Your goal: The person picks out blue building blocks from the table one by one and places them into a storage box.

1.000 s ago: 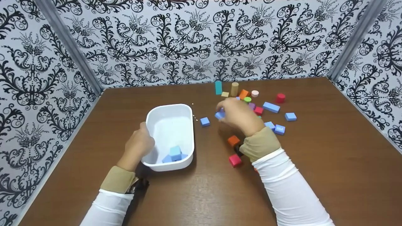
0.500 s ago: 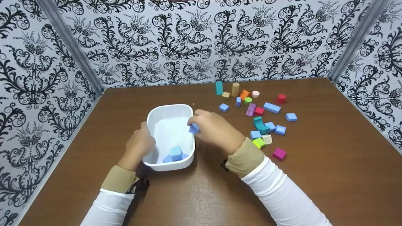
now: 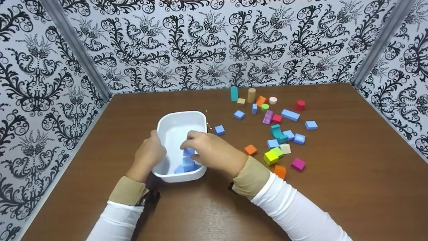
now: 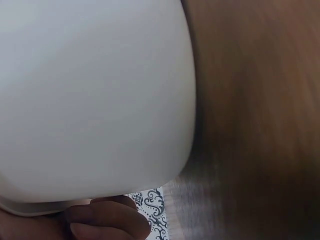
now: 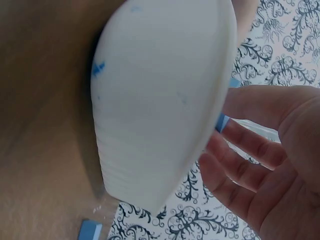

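Note:
My left hand grips the left rim of a white plastic tub; in the left wrist view its curled fingers show below the tub wall. The right hand reaches over the tub's right rim. Between its thumb and fingers is a blue block, low over other blue blocks in the tub's near end, among them a light blue cube. From the right wrist view, the tub's outer wall hides most of that block, and only a blue corner shows by the fingers.
Right of the tub lies a blue block. Scattered farther right are several blocks: an orange one, a yellow cube, a teal arch, a magenta block and a red cylinder. Patterned panels bound the table.
My right hand has carried a blue block from the table's middle leftward over the tub's rim and down into the tub. The left hand stays on the tub's rim.

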Motion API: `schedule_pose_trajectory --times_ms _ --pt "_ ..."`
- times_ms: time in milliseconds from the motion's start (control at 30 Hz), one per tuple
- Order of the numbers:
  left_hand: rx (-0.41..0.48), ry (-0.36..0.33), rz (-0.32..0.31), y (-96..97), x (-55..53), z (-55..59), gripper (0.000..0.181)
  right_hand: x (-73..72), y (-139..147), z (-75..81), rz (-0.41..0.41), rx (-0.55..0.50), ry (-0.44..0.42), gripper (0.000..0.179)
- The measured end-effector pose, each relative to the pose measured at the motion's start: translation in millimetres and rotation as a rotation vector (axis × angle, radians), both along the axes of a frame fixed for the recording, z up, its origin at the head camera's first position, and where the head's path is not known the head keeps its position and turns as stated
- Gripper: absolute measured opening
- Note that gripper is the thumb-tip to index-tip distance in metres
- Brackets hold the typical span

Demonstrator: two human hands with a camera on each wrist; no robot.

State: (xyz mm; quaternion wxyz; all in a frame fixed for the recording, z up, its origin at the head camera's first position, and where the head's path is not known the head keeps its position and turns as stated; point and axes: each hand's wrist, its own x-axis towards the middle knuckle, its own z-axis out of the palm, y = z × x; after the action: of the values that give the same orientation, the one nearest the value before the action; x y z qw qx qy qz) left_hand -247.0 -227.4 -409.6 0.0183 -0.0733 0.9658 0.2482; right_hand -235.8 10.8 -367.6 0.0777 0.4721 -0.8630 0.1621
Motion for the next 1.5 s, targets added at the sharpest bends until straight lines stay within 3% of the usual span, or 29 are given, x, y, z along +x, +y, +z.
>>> schedule_pose_trajectory --times_ms 833,1267,1500 --pt "-0.02 0.003 0.002 1.2 0.1 -1.5 0.064 -6.5 -6 -15.1 -0.078 0.064 -0.084 0.032" --pt "-0.019 0.001 0.003 1.1 -0.7 -1.3 0.064 -3.4 -11 -21.0 -0.147 0.077 -0.008 0.029" --pt "-0.018 -0.005 0.001 0.3 -1.1 -2.2 0.064 -0.9 -12 -21.4 -0.122 0.109 0.053 0.026"
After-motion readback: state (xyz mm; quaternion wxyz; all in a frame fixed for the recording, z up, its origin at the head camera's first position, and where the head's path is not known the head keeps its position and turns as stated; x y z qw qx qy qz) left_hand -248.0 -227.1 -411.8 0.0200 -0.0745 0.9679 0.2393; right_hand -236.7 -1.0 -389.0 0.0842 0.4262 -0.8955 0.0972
